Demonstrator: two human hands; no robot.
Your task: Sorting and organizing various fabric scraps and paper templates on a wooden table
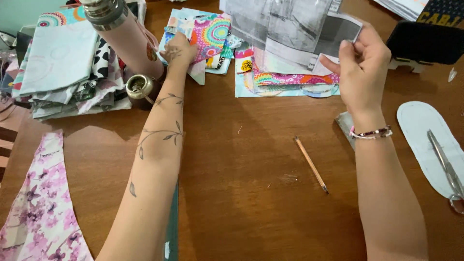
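Observation:
My left hand point(177, 50) reaches far across the brown wooden table point(241, 203) and rests, fingers curled, on a small heap of colourful fabric pieces point(210, 36) with circle prints. My right hand point(360, 65) is raised at the upper right, pinching the corner of grey and white paper sheets point(290, 29) that hang over another stack of bright fabric point(285, 79). A beaded bracelet point(371, 133) circles that wrist.
A pencil point(311, 164) lies mid-table. An oval white pattern piece point(425, 140) with scissors point(447, 169) on it sits at right. Folded fabrics point(63, 72), a pink flask point(121, 34) and a small metal cup point(139, 87) stand at left. Pink floral fabric point(41, 208) lies near left.

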